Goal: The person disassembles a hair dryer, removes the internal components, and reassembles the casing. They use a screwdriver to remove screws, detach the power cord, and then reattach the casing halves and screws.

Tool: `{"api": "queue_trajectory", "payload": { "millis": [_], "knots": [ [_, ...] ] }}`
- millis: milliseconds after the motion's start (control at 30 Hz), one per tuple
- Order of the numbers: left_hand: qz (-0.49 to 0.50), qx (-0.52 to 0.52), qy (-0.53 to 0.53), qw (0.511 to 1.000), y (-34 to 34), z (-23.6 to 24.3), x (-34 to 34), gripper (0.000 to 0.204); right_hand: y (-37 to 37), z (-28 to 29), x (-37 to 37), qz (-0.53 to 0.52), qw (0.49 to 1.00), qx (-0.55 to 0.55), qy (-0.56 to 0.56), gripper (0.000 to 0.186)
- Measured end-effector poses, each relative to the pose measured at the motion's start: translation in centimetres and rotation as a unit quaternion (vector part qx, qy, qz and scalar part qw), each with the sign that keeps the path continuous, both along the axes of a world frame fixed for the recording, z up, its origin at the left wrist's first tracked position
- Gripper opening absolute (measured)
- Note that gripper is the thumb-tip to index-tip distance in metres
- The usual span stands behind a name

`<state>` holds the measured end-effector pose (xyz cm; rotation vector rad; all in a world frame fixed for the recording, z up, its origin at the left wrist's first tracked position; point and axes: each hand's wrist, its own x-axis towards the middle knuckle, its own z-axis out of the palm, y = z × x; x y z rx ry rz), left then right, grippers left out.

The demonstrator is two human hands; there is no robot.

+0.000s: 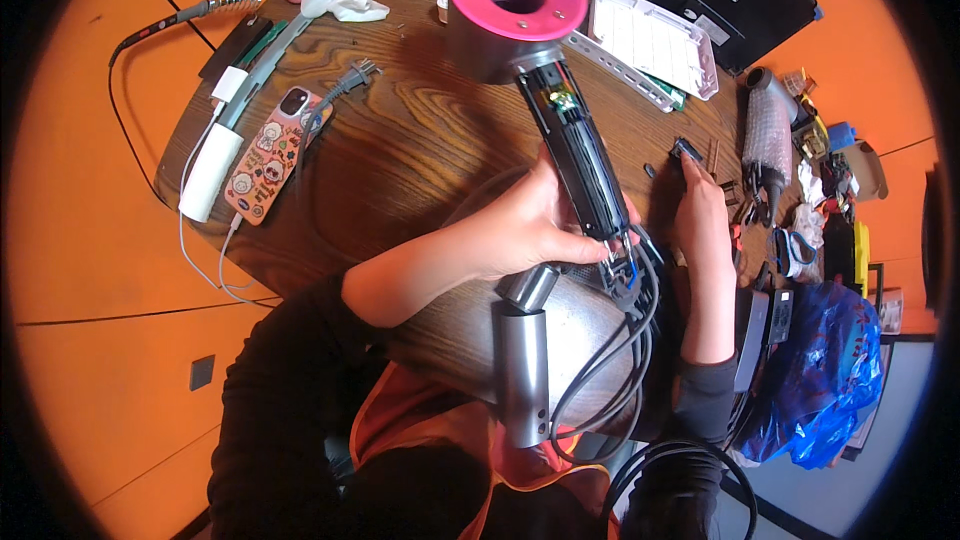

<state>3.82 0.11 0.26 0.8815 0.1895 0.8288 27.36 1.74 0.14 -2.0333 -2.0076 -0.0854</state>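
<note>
- Bladeless hair dryer (485,48), magenta ring up: held aloft over the tabletop (400,140), head beyond the left grip.
- Left grip (548,223) clamped around the lower handle core (586,165); outer shell off, electronics bare.
- Wiring (629,268) exposed at the core's lower end, just beside the left thumb; dark power cable (646,325) loops down from there.
- Right grip (704,212) apart from the dryer, fingertips at a small black part (685,148) on the tabletop. Pinched or just touched: can't tell.
- Metal handle sleeve (522,375) below the left grip, near side; short angled section at its top.
- Step, my read: mid-service, handle open, right grip fetching a part or tool. Next move calls for a sure pinch on it, left grip steady, no tug on the wires.
- Left of the left grip: phone in sticker-print case (268,165), grey plug (350,78), soldering iron (190,12) farther out.
- Beyond the right grip: white tray (650,40). Right of it: bubble-wrapped dryer (768,130), mixed parts; blue plastic bag (815,380) nearer the person.
- Room: orange floor (90,240) with dark seams left of both grips.
</note>
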Motion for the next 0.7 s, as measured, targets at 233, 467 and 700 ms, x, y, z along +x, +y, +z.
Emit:
{"api": "queue_trajectory", "payload": {
  "millis": [233,467,700],
  "knots": [
    [-0.016,0.045,-0.002,0.999,-0.2,-0.2,0.2,0.077,0.3,0.5,0.7,0.043,0.998,0.043,0.011,0.011],
    [-0.038,0.054,0.003,0.998,-0.2,0.0,0.1,0.082,-0.9,3.6,-2.0,0.052,0.926,0.097,0.361,0.008],
    [-0.071,0.056,0.025,0.996,-0.4,0.0,0.2,0.074,-3.9,8.1,-6.7,0.186,0.638,-0.109,0.739,0.017]
  ]
}}
